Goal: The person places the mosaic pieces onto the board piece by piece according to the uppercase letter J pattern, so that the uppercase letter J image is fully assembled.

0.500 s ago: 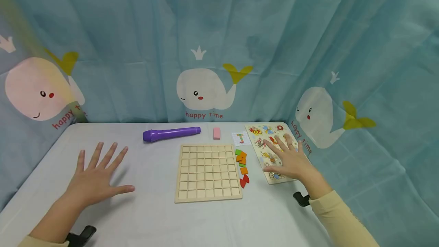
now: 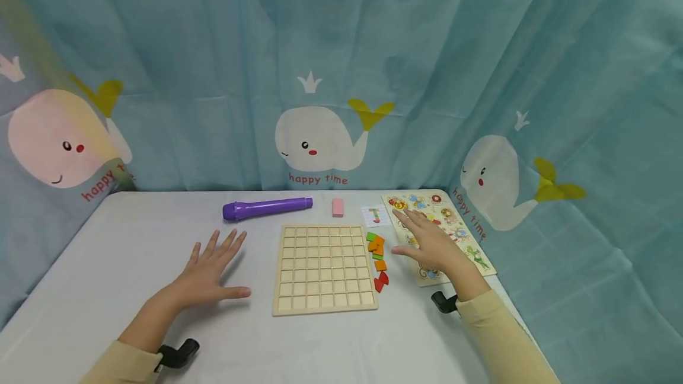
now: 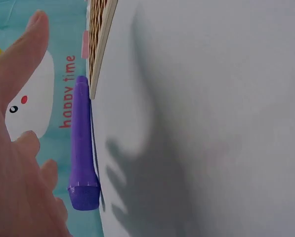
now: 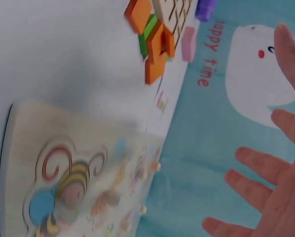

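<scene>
- Grid board [image 2: 325, 270] is basically the centre of it all: flat, squarish, pale and woody-looking, with thin raised ribs making rows of square cells.
- Left hand [image 2: 205, 282] is just left of the grid board, fingers fanned wide, thumb pointing at the board's near edge but clear of it. Its soft shadow [image 3: 157, 197] falls on the white bench [image 2: 256, 348], which looks cloth-covered with faint wrinkles.
- Right hand [image 2: 434, 246] is off to the right of the grid board, fingers spread wide too, thumb out toward the grid board. From the head view it covers part of the picture board.
- Picture board [image 2: 453, 227], right of the grid board: pale, flat, printed with cartoon bugs, with little round knobs [image 4: 155, 166] sticking up.
- Small flat pieces run down the grid board's right edge: green pieces [image 2: 370, 236], chunky orange pieces [image 2: 380, 265], some overlapping, and red pieces [image 2: 378, 285] with a curved side, nearest the front.
- Behind the grid board: smooth purple microphone [image 2: 267, 208] toward the left, pink block [image 2: 338, 208], then a little white card [image 2: 376, 216] toward the right with a coloured pattern on it.
- Further back, a teal curtain [image 2: 213, 135], softly creased, printed with whales.
</scene>
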Motion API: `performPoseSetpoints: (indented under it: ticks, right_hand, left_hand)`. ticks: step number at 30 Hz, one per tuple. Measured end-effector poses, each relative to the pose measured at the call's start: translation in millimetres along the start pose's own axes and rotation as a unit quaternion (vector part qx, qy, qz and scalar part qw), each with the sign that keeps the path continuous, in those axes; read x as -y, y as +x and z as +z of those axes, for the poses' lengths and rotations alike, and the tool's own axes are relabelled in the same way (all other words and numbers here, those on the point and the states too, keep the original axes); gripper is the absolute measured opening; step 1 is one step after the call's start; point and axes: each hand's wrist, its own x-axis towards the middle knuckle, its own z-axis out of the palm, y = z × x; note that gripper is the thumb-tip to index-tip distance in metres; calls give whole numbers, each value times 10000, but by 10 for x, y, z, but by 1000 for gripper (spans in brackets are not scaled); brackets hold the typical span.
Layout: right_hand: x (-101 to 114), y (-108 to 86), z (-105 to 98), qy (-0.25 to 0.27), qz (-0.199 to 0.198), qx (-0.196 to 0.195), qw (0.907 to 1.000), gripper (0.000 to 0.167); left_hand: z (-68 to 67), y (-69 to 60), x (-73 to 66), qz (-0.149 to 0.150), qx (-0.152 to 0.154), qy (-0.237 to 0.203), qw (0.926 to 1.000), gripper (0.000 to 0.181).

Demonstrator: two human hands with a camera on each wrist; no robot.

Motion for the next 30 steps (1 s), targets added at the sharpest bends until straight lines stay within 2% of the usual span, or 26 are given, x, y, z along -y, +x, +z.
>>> performPoseSetpoints:
  ticks: [4,10,15,23,27,30]
  right_hand:
    - [34,72,79,172,1,-54,9998,89]
    - [100,173,218,588,50,-35,9983,86]
    - [193,225,320,970,103,-6,9952,79]
    - [268,307,496,854,295,-509,9946,62]
    - [274,371,566,895,361,-492,9941,61]
    - [282,408,592,904,408,-424,9942,56]
  left_hand:
    - [80,94,-42,146,7,-298,9994,118]
    - [234,240,-84,100,221,-613,9978,120]
    - [311,341,-160,95,409,-865,9954,118]
    - [372,520,-304,167,573,-745,9954,103]
    - [423,571,-306,105,522,-598,9968,102]
    - [470,578,-288,47,635,-619,9960,108]
